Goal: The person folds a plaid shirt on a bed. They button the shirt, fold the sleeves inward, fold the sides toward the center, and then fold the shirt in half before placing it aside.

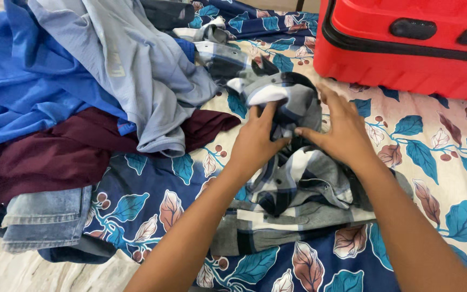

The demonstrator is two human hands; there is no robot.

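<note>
a home bedroom: a leaf-patterned bedsheet (439, 162) is covering the bed, loose clothes (82, 86) are lying heaped on it, folded jeans (44, 219) are resting at its edge, and a red suitcase (406, 43) is sitting alongside.

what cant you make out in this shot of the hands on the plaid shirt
Head view only:
- Grey, white and navy plaid shirt: its collar end is covered by the left hand and right hand.
- Red hard-shell suitcase: cut off by the top and right edges.
- Folded light blue jeans: partly under the maroon garment.
</note>
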